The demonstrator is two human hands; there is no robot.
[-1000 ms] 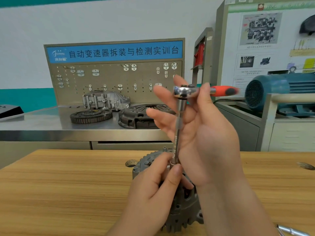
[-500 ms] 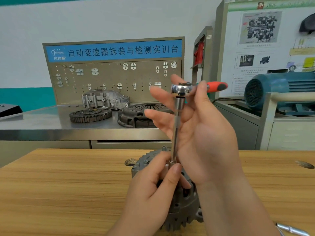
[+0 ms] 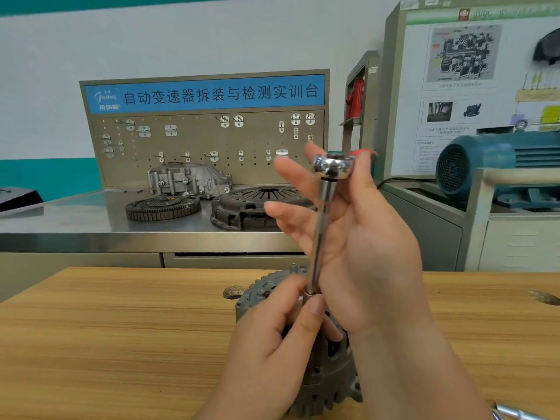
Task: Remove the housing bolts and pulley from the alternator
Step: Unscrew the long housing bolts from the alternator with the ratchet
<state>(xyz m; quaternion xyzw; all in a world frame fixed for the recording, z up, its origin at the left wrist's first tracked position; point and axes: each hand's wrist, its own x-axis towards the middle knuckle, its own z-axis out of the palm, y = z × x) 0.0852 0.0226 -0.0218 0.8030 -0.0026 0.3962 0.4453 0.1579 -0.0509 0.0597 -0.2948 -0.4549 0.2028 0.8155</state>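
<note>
A grey alternator point(image 3: 322, 386) stands on the wooden table point(image 3: 121, 328), mostly hidden behind my hands. A chrome ratchet wrench point(image 3: 333, 165) with a long extension bar point(image 3: 322, 225) stands upright on the alternator's top. My left hand point(image 3: 266, 353) pinches the socket end at the bar's foot, thumb and fingers curled round it. My right hand point(image 3: 372, 268) is raised at the ratchet head, thumb hooked over it and fingers stretched behind the bar. Only a bit of the red handle point(image 3: 362, 153) shows past my thumb.
A steel bench point(image 3: 75, 222) behind the table carries a flywheel point(image 3: 162, 207), a clutch cover point(image 3: 254, 207) and a gearbox housing point(image 3: 188, 178) before a pegboard. A blue motor point(image 3: 497, 165) sits at the right. A metal tool point(image 3: 515, 415) lies at the table's lower right.
The red handle has swung from pointing right to pointing away from me, behind my right thumb. My left hand has kept its grip at the bar's foot.
</note>
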